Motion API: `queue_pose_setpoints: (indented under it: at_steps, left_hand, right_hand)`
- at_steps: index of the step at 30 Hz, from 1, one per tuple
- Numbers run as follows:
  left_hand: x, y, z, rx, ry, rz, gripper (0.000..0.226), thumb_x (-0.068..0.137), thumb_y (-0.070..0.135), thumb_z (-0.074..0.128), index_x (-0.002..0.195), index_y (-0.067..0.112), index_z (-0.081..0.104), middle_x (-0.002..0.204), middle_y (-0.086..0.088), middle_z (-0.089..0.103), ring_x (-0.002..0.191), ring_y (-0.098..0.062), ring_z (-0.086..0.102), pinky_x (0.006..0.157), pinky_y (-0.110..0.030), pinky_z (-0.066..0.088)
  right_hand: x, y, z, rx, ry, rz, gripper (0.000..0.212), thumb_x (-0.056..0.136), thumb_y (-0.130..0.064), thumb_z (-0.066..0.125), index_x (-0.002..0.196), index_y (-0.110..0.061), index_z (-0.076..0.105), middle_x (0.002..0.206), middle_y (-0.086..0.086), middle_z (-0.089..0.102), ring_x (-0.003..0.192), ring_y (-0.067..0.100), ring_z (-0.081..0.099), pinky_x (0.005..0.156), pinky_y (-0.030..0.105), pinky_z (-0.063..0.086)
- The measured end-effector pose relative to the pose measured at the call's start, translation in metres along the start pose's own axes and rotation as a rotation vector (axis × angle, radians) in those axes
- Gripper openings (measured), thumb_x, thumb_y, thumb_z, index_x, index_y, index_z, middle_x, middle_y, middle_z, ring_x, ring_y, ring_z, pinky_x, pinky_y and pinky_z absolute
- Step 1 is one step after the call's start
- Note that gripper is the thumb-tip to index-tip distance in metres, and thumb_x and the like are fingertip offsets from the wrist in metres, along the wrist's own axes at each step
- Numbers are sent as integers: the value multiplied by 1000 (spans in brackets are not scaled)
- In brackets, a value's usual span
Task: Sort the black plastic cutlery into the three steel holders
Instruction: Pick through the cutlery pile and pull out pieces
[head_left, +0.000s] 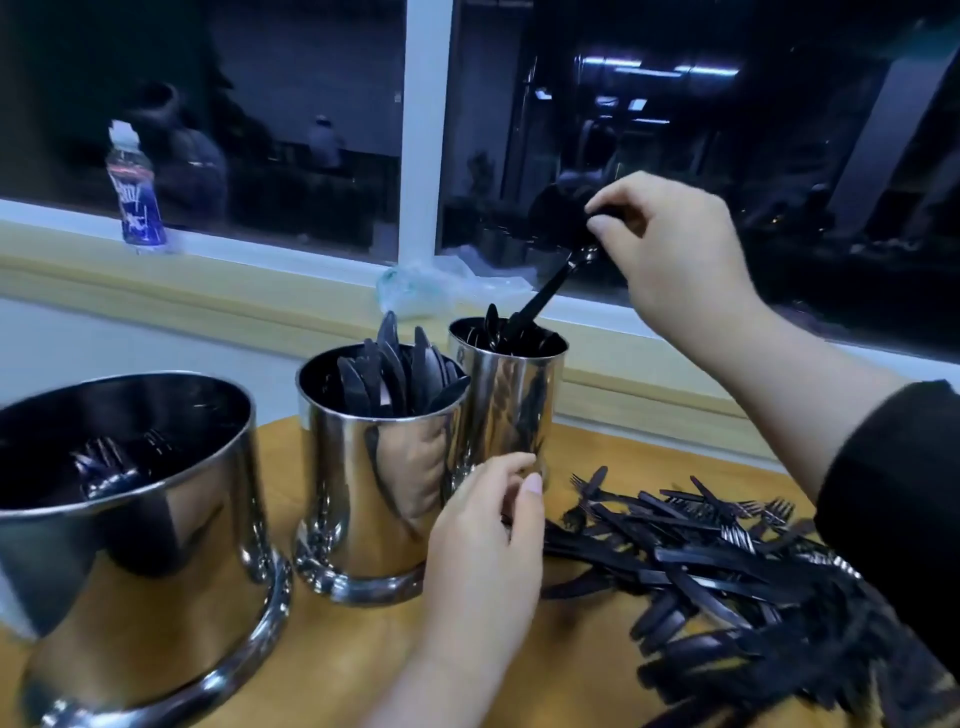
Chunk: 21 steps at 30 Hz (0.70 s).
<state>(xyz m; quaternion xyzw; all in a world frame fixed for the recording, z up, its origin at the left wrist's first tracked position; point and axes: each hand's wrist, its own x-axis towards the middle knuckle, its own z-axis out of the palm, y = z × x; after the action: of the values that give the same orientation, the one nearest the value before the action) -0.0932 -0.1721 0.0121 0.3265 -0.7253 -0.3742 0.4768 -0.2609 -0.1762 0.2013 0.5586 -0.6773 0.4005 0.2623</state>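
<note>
On the wooden table (322, 639), head view: three steel holders in a row, counted left to right. Left holder (130, 545), the widest, holds forks low inside; number not countable through blur. Middle holder (374, 478) is packed with knives standing blade-up, roughly ten, exact count uncertain. Far holder (511, 395), the narrowest, stands just behind and to the right of the middle one, touching or nearly touching it; it holds several dark pieces, type not clear

Right hand (675, 260) is raised above the far holder, thumb and fingertips pinching the upper end of one black utensil (545, 296). That piece hangs slanted, its lower end inside the far holder's mouth. Which kind of cutlery it is cannot be told. A black sleeve (893, 519) covers the right forearm

Left hand (488, 545) sits low between the middle holder and the loose pile, fingers curled, thumb and fingertips close together; whether they pinch a piece cannot be told, as the fingers hide it

Unsorted pile (717, 566) lies on the table at right: many black knives and forks overlapping, far too tangled to count

Window ledge behind: one plastic bottle (135, 192) upright at left, one crumpled clear bag (431, 286) behind the holders
</note>
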Motion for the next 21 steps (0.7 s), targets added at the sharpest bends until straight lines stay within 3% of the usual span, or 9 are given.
queue_pose_setpoints:
  at_steps: [4,6,9,12,15,17,19,21]
  left_hand:
    - [1,0,0,-4,-12,3,19,103,34,54,117,37,66,101,28,63,104,8,56,86,-14,48]
    - [2,0,0,6,-14,4,19,103,34,54,117,37,67,101,28,62,105,10,55,85,-12,46]
    - [3,-1,2,15,-22,11,21,102,35,53,118,36,67,101,29,62,104,10,54,85,-11,46]
    - [2,-1,2,42,-42,28,21,102,36,53,118,34,67,103,28,63,104,9,55,86,-12,45]
    - [-1,-1,5,50,-69,40,21,102,34,54,117,32,69,105,23,66,101,3,59,89,-24,50]
    - [-7,2,8,52,-104,53,20,102,34,55,115,32,69,103,24,66,99,3,59,88,-27,51]
    - [-16,7,15,68,-170,66,19,102,34,55,114,33,69,101,26,65,97,4,59,86,-28,52]
    - [-26,15,26,106,-244,87,19,102,35,54,115,34,69,100,28,64,97,6,58,85,-26,51]
  right_hand:
    - [4,1,31,-148,-201,-66,18,100,-20,58,111,-17,72,108,-1,71,103,21,63,92,37,49]
    - [1,1,43,-189,-370,-66,24,101,-24,57,120,-19,70,118,1,71,113,23,61,96,36,46]
    - [-11,6,48,-239,-599,-21,43,105,-31,51,146,-19,52,147,2,55,137,25,47,109,34,37]
    - [-35,17,28,-106,-502,52,50,107,-35,46,156,-28,37,158,-9,40,143,11,37,112,25,28]
    - [-84,40,-13,14,-337,136,43,106,-33,48,148,-34,46,140,-21,52,118,-5,48,103,18,34]
    - [-130,63,-46,55,-268,180,31,103,-30,52,133,-31,60,122,-20,63,104,-8,56,93,9,39]
    - [-182,88,-80,20,-254,220,22,100,-34,52,115,-31,68,107,-19,68,99,-11,58,82,3,41]
    - [-233,113,-110,-46,-247,289,22,98,-42,50,105,-35,69,102,-25,67,100,-11,59,83,6,42]
